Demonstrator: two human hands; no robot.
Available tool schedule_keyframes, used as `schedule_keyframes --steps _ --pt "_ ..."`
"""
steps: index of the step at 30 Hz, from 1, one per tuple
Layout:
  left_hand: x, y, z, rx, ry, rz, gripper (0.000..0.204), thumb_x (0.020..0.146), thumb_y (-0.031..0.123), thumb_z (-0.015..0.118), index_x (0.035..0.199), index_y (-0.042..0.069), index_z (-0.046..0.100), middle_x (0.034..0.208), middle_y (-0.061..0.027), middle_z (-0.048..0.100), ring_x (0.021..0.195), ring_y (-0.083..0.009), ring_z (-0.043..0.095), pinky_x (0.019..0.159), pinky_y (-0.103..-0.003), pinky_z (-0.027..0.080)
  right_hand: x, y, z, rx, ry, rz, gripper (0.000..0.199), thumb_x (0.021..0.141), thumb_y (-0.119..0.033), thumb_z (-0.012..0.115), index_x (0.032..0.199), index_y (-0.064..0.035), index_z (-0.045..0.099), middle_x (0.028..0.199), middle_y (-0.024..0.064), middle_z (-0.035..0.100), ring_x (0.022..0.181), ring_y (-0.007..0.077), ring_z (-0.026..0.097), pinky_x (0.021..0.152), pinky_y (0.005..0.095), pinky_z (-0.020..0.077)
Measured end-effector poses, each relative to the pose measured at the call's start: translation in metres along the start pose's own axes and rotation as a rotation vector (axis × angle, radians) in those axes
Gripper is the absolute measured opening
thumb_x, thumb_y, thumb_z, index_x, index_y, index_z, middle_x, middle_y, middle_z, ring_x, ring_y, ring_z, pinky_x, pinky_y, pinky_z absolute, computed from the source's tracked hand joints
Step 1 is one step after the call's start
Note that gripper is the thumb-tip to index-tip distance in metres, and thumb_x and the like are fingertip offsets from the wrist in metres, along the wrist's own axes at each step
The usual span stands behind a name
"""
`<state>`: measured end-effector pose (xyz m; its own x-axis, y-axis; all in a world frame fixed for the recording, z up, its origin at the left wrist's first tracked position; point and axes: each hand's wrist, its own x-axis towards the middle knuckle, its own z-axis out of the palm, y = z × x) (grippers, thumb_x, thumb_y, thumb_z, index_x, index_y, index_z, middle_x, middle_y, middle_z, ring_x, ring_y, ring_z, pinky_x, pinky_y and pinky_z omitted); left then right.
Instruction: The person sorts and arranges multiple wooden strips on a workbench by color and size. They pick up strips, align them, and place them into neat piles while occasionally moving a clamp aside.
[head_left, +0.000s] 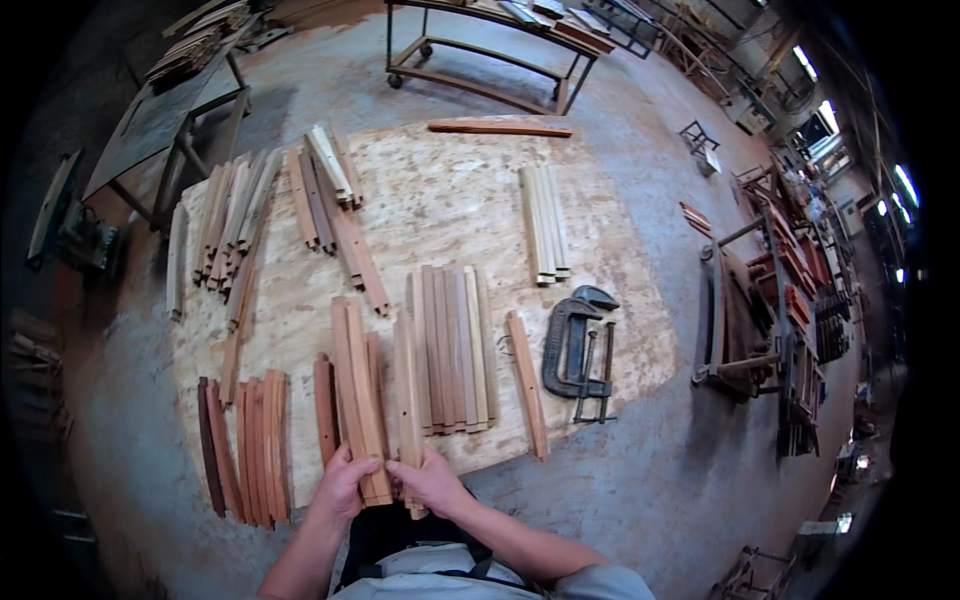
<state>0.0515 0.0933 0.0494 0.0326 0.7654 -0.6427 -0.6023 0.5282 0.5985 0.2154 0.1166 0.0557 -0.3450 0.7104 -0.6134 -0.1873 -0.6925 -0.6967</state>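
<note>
My left hand (pixel 344 484) grips the near end of a small stack of curved reddish wooden slats (pixel 357 390) that points away from me over the board. My right hand (pixel 430 480) holds the near end of a paler slat (pixel 407 410) right beside that stack. Both hands meet at the front edge of a large plywood board (pixel 440 200) lying on the floor. A row of several straight slats (pixel 455 345) lies just right of my hands, and a single slat (pixel 527 383) lies tilted beyond it.
Dark metal C-clamps (pixel 578 350) lie on the board's right. More slat piles sit at near left (pixel 250 445), far left (pixel 228 230), back centre (pixel 330 190) and back right (pixel 544 222). A wheeled trolley (pixel 490 50) and a metal table (pixel 165 115) stand behind; frames and stock crowd the right.
</note>
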Motion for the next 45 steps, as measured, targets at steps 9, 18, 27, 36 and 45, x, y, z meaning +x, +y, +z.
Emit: schedule_keyframes --steps 9,18,27,36,45 --pt "-0.004 -0.017 0.0 -0.047 0.034 -0.021 0.048 0.085 0.0 0.062 0.131 0.001 0.05 0.116 -0.0098 0.064 0.104 -0.0202 0.064 0.094 -0.037 0.051 -0.006 -0.003 -0.011 -0.049 -0.071 0.039 0.022 0.092 -0.013 0.067 0.111 -0.0033 0.059 0.088 0.0029 0.064 0.073 0.0114 0.06 0.062 0.028 0.0526" --pt "-0.011 -0.03 0.0 -0.085 0.117 0.002 0.043 0.087 0.002 0.063 0.128 0.002 0.05 0.114 -0.0103 0.064 0.104 -0.0217 0.065 0.093 -0.039 0.054 -0.001 0.007 -0.012 -0.024 -0.136 0.064 0.03 0.092 -0.009 0.068 0.119 -0.0022 0.058 0.103 0.0027 0.065 0.091 0.0112 0.062 0.08 0.0283 0.0524" --pt "-0.014 -0.041 -0.009 -0.224 0.142 0.016 0.034 0.09 0.006 0.064 0.122 0.003 0.053 0.108 -0.0083 0.065 0.099 -0.0188 0.064 0.09 -0.035 0.053 0.01 0.025 -0.006 0.038 -0.231 0.067 0.038 0.092 -0.007 0.069 0.127 -0.0024 0.055 0.115 0.0058 0.066 0.101 0.0134 0.063 0.091 0.0316 0.052" --pt "-0.029 -0.045 -0.041 -0.189 0.24 0.007 0.025 0.094 0.013 0.061 0.118 0.008 0.056 0.097 -0.0051 0.064 0.083 -0.0156 0.063 0.067 -0.031 0.053 0.02 0.034 -0.021 0.154 -0.238 0.31 0.037 0.093 -0.01 0.067 0.127 -0.0044 0.054 0.111 0.0073 0.067 0.096 0.0176 0.067 0.082 0.036 0.0574" --pt "-0.049 -0.036 -0.096 0.463 0.518 0.078 0.02 0.096 0.017 0.055 0.107 0.002 0.06 0.086 -0.0078 0.063 0.067 -0.0183 0.062 0.06 -0.033 0.051 0.019 0.033 -0.023 0.203 -0.219 0.376 0.031 0.094 -0.008 0.065 0.123 -0.0046 0.056 0.105 0.0062 0.067 0.088 0.0171 0.067 0.073 0.0356 0.059"
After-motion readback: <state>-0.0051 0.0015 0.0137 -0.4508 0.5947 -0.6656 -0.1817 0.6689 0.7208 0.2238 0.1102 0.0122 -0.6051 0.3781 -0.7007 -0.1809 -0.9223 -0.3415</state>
